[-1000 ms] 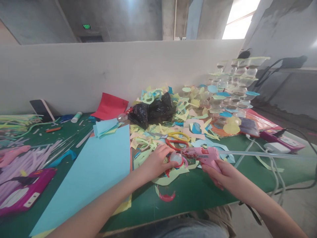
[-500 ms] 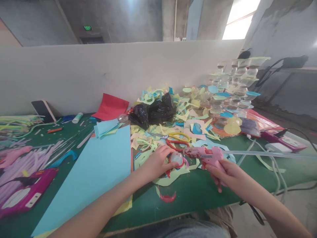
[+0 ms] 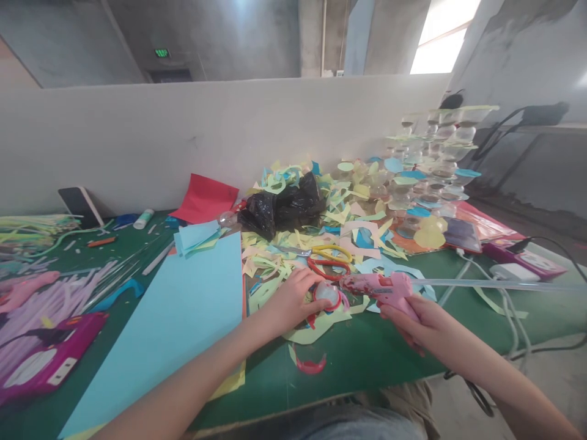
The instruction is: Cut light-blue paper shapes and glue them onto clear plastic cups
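In our right hand [image 3: 419,322] we grip the pink hot-glue gun [image 3: 385,289], long axis running sideways, nozzle pointing left, beside the red-rimmed clear dome [image 3: 326,291] our left hand [image 3: 293,299] pinches over paper scraps [image 3: 312,333].

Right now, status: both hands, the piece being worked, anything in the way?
Left hand holding red-rimmed clear piece. Right hand gripping pink glue gun, nozzle close by that piece, contact unclear. Scissors just beyond, paper scraps around.
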The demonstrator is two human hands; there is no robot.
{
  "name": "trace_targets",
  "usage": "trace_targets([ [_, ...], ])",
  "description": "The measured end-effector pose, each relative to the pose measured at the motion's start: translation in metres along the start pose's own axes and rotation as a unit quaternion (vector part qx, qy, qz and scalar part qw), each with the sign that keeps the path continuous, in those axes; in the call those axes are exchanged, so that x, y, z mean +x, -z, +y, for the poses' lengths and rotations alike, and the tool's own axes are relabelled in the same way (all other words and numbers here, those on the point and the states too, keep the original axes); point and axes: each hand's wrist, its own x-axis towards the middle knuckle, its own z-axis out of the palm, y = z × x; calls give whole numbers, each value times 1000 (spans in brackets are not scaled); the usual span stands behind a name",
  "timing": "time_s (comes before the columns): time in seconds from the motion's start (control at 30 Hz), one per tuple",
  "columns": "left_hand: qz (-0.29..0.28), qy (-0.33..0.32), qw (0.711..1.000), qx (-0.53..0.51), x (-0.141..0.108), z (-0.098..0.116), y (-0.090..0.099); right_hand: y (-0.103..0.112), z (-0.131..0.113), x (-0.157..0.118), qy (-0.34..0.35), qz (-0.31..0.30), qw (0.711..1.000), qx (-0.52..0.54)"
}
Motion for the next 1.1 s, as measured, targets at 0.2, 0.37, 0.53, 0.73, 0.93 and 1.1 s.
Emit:
trace_targets([
  [0.2,4,-10,1000,4,0,-2,-1,0,-3,-2,-1,3,1000,-2],
  [0.37,1,-5,1000,6,1,-2,-1,0,-2,-1,-5,3,1000,-6],
  [0.53,5,-7,1000,5,0,-2,0,3,-7,-4,8,-9,1000,13],
  [0.73,-4,-4,1000,-3,0,1,2,16,-10,-4,8,15,999,42],
  [0.93,4,-4,1000,-5,0,1,0,26,1,8,37,113,993,-9],
  [1.1,7,-10,1000,-4,-1,-1,0,28,4,8,35,73,996,21],
])
